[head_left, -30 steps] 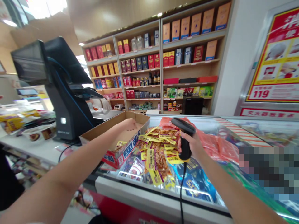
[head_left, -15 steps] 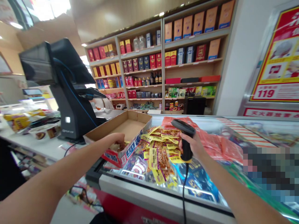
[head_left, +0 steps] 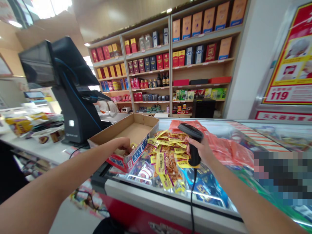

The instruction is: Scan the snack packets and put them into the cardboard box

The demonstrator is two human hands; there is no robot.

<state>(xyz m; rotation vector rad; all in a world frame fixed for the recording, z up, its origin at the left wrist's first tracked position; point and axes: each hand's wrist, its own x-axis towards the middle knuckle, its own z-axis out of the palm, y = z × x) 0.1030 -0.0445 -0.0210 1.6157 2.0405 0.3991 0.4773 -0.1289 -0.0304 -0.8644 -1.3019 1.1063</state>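
My right hand (head_left: 198, 148) is wrapped round the grip of a black handheld barcode scanner (head_left: 191, 131), its head pointing up and to the left and its cord hanging down over the counter edge. Beneath and beside it lies a pile of yellow-labelled snack packets (head_left: 167, 161) on the glass top. My left hand (head_left: 124, 146) reaches down into an open, shallow cardboard box (head_left: 140, 125) with red and blue print outside. Its fingers are curled and partly hidden by the box wall; a bit of yellow packaging shows beside them, but what they hold is unclear.
A dark point-of-sale terminal (head_left: 78, 107) stands behind the box on the left. Red-orange plastic bags (head_left: 219, 146) lie right of the packets on the glass counter. Several bowls and packs sit on the left counter (head_left: 14, 139). Shelves (head_left: 151, 73) of boxed goods fill the back.
My left hand stays in the box, with slightly more yellow packaging showing beside its fingers. The scanner stays over the packets in my right hand. The view has shifted slightly.
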